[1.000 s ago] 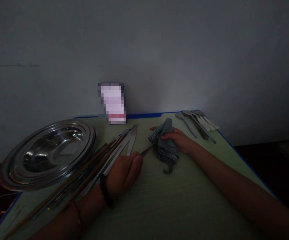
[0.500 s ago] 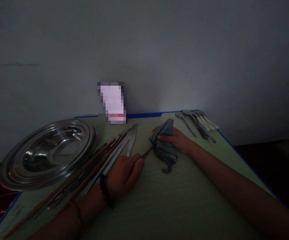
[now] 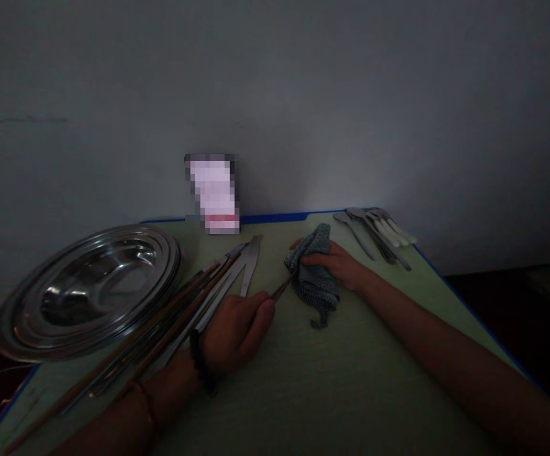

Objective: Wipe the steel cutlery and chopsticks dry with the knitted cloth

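Observation:
My left hand (image 3: pixel 241 326), with a dark beaded bracelet at the wrist, is closed around one end of a thin metal utensil (image 3: pixel 282 290). Its other end goes into a grey-green knitted cloth (image 3: pixel 317 285), so its kind cannot be made out. My right hand (image 3: pixel 344 266) is closed on that cloth, folding it around the utensil, with the thumb pressed on the near side. Just left of my left hand lie several metal table knives (image 3: pixel 252 263) beside long thin sticks (image 3: pixel 161 310), partly hidden by my forearm.
Stacked round steel dishes (image 3: pixel 18 316) stand at the left of the green table (image 3: pixel 313 392). Several spoons (image 3: pixel 355 231) and white-handled cutlery (image 3: pixel 393 231) lie at the back right. A blurred-out phone-like screen (image 3: pixel 215 190) leans against the grey wall (image 3: pixel 351 95).
Both hands keep their hold on the utensil and cloth with hardly any movement. The whole view has shifted very slightly.

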The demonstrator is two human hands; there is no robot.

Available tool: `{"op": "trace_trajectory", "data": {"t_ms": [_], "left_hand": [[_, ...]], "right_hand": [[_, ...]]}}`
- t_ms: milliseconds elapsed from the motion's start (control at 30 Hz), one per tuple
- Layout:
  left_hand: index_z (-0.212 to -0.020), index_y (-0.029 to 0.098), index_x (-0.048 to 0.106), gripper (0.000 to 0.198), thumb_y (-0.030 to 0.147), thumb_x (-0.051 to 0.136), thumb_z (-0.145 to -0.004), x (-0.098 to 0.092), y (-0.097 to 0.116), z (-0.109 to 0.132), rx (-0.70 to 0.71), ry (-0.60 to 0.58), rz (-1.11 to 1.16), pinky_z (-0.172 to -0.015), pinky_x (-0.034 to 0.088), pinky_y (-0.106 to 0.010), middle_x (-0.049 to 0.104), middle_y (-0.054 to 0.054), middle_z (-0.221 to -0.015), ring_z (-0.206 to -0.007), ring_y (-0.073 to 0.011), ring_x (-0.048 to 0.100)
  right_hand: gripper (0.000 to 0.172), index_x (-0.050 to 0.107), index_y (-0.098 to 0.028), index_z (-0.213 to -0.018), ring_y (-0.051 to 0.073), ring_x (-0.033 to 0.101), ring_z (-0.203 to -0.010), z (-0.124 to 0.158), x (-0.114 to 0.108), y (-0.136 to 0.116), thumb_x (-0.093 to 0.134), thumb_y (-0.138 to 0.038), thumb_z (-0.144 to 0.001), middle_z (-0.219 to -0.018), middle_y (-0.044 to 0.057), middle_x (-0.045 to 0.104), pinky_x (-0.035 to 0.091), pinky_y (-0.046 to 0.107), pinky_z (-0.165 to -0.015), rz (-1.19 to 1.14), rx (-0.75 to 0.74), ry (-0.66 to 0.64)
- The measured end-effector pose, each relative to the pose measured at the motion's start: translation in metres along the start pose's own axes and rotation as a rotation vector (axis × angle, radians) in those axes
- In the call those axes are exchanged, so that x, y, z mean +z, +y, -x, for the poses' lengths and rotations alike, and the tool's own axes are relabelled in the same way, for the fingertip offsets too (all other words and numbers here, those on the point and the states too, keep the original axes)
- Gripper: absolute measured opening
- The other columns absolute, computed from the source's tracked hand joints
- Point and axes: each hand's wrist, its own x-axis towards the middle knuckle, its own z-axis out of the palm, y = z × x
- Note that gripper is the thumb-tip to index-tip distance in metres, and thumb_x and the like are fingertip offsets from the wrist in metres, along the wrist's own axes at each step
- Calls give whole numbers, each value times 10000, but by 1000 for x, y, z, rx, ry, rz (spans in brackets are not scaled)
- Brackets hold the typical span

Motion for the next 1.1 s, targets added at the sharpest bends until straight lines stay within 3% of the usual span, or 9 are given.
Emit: {"op": "trace_trajectory", "data": {"t_ms": [400,633,833,1100], "left_hand": [[-643,191,432,373,301,237,-942,1,0,0,-29,-6,54,-448,327,-232,454,40,-498,-418,-106,439],[-629,187,442,412,318,231,-957,1,-3,0,-92,41,142,-455,334,-222,454,49,-492,-421,-95,456],[-633,189,440,404,317,227,-950,0,-1,0,-103,24,137,-455,328,-226,450,47,-496,-422,-99,446],[-634,189,443,408,340,232,-950,0,-2,2,-125,-14,122,-466,315,-234,442,45,-506,-432,-103,437]], "right_hand": [[270,626,-186,-945,127,626,-663,0,1,0,632,-157,-677,-800,-7,693,484,259,-638,-44,-11,-9],[561,533,-208,-1155,159,641,-772,4,-2,-4,565,-65,-613,-961,15,691,508,276,-657,-53,0,-125],[454,558,-197,-1128,163,638,-889,0,-5,0,660,-150,-688,-1027,44,675,485,332,-833,34,-18,-163],[255,617,-203,-945,138,628,-753,0,0,0,684,-242,-702,-848,1,676,483,310,-762,132,-46,-28]]}}
